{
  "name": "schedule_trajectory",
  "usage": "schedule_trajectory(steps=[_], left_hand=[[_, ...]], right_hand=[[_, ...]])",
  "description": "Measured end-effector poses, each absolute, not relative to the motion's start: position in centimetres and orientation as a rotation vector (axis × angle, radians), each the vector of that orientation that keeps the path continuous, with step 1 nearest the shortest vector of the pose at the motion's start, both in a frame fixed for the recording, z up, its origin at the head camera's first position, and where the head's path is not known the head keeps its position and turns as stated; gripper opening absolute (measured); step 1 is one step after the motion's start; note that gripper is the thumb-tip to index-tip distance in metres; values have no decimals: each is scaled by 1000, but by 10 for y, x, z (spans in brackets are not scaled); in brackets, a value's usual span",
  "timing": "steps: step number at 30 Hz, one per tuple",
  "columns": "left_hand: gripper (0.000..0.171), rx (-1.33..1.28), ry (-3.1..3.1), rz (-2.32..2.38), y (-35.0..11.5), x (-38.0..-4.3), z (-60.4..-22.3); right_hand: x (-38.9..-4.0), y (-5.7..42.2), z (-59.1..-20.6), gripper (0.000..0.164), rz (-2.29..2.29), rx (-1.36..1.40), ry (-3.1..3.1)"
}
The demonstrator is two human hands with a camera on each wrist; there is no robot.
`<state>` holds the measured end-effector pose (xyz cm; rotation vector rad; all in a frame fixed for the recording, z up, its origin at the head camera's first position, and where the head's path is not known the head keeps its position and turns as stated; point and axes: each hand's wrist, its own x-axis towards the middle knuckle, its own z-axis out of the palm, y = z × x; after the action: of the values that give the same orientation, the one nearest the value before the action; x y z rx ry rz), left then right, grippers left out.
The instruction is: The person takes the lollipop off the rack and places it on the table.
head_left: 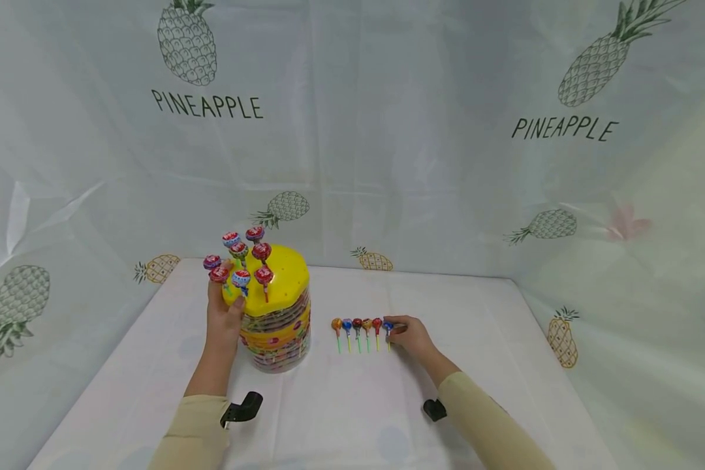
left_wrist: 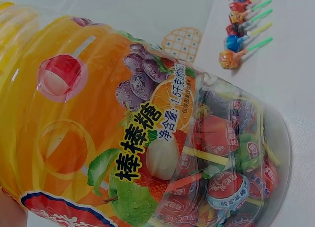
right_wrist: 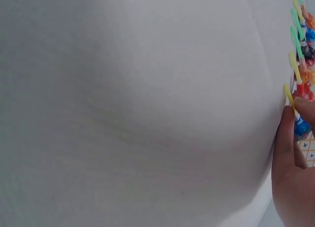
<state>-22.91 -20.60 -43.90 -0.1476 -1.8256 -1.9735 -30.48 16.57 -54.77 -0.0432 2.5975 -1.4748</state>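
A large clear plastic jar [head_left: 277, 343] of wrapped lollipops with a yellow lid [head_left: 290, 271] stands on the table, left of centre. My left hand [head_left: 223, 323] grips it at the lid's left side, thumb in front. Several lollipops [head_left: 264, 275] stick up from the lid. Through the clear lower wall, more wrapped candies [left_wrist: 216, 133] show. To the jar's right, several lollipops [head_left: 357, 324] lie side by side, heads away from me. My right hand [head_left: 412, 336] pinches the blue lollipop [right_wrist: 300, 128] at the row's right end between thumb and fingers.
A white cloth covers the table [head_left: 341, 411]. Behind it and at the sides hangs a pale curtain [head_left: 423, 163] printed with pineapples. A black wrist mount [head_left: 243, 408] juts out at the left cuff, another black mount [head_left: 434, 410] at the right.
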Motion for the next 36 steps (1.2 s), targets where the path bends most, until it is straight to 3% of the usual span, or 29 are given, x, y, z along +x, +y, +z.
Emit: schedule_trajectory(steps=[36], left_hand=[[59,-227,-1779,-1978,-207,-231,-443]], right_hand=[[-307,168,-541,47,-1333,-109,2687]])
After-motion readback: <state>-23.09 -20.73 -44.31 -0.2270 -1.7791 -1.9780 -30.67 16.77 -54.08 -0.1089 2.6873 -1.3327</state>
